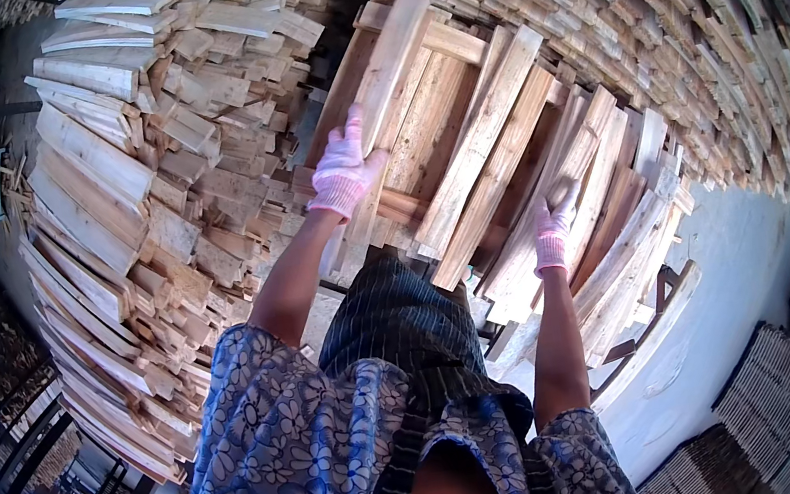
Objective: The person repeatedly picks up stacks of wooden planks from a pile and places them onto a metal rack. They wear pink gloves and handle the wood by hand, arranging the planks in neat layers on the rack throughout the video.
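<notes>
My left hand [346,165], in a white-and-pink knit glove, is closed around the edge of a pale wooden plank [395,50] that is tilted up at the left of the pile in front of me. My right hand [555,222], gloved alike, grips a plank [514,266] farther right among several loose ones; its fingertips are blurred. Between my hands, two planks [481,139] lie side by side, slanting across a wooden frame with crosspieces [453,41]. A wide, rougher board [433,120] shows under them.
Tall stacks of rough boards [574,10] rise at the far right. On the left stands a big heap of stacked planks [102,177] with uneven ends. A pale surface [723,282] lies to the right, with dark slatted stacks [774,396] beyond.
</notes>
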Demonstrator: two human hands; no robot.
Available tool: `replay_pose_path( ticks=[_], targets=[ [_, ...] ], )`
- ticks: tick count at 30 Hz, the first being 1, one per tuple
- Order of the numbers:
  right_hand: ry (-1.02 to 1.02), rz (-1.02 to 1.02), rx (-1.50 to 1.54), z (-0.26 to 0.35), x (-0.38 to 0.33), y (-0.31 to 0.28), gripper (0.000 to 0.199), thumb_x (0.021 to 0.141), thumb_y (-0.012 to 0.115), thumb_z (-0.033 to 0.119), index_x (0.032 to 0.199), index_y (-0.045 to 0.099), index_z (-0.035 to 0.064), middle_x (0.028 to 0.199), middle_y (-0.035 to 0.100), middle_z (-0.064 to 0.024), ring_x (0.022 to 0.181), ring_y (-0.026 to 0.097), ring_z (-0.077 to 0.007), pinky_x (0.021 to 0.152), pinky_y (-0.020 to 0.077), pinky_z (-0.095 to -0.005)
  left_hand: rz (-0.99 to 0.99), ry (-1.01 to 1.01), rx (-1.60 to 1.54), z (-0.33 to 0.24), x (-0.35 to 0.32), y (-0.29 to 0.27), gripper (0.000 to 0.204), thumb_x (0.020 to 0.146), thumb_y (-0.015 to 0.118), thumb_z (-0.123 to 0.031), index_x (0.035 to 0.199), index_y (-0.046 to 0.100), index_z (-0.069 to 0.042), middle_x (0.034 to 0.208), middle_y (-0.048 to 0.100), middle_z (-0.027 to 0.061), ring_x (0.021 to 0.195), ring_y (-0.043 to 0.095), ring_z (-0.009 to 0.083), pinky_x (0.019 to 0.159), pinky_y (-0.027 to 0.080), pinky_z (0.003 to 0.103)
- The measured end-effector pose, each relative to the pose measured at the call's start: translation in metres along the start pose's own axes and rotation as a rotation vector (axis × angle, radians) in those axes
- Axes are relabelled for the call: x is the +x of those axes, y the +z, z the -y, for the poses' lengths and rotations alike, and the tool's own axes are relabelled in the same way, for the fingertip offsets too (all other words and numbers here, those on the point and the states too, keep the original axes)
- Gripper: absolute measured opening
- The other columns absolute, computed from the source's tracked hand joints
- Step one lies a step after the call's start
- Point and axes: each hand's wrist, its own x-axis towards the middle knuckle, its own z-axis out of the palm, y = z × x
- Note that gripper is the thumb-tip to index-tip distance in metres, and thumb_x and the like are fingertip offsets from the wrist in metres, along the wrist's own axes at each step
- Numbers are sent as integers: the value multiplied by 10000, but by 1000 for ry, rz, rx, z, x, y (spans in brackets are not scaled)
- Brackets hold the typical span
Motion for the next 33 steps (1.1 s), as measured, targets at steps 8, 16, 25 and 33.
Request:
replay_pose_path(
  ticks=[8,16,25,33],
  targets=[
    [-58,-109,-429,3,2,6,941,923,694,393,1624,125,130,1538,326,-280,1331,467,-442,1096,425,-475,-128,51,274,14,-27,34,915,863,717,-434,1603,205,-268,1293,523,248,1156,566,433,984,464,534],
    [-178,-24,-205,63,-46,43,845,953,688,396,1614,225,147,1404,424,-296,1277,508,-434,1037,447,-489,-98,-6,209,-14,8,45,954,881,718,-477,1612,138,-276,1487,389,286,1371,423,461,1079,406,565],
    [-107,-49,132,39,30,92,749,1030,573,394,1607,208,86,1608,299,-199,1478,330,-332,1206,288,-397,24,-75,-417,16,52,13,853,934,585,-631,1609,260,-224,1560,378,240,1378,462,405,1132,380,423],
    [-127,169,206,125,20,213,1046,877,787,307,1611,110,-3,1663,204,-200,1528,221,-282,1239,184,-326,168,-73,-523,21,63,15,833,982,452,-669,1622,230,-184,1617,348,188,1493,331,356,1206,261,380]
  ],
)
